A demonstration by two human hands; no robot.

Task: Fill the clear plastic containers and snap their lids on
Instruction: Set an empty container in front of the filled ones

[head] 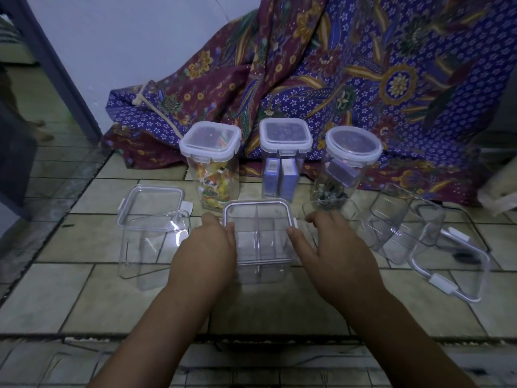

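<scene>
A square clear container with a lid (258, 233) laid on top stands on the tiled floor in front of me. My left hand (208, 245) clasps its left side and my right hand (330, 242) its right side, thumbs on the lid's edges. Behind it stand three lidded containers: one (211, 161) with colourful sweets, one (285, 155) with small purple boxes, and a round one (349, 161) with a purple box and dark bits. To the left, an empty container (154, 242) has a lid (152, 205) leaning on its rim.
To the right lie two empty clear containers (400, 228) on their sides, and a loose lid (453, 264) with white clips. A patterned batik cloth (335, 74) drapes behind. A wall corner and doorway (56, 74) are at the left.
</scene>
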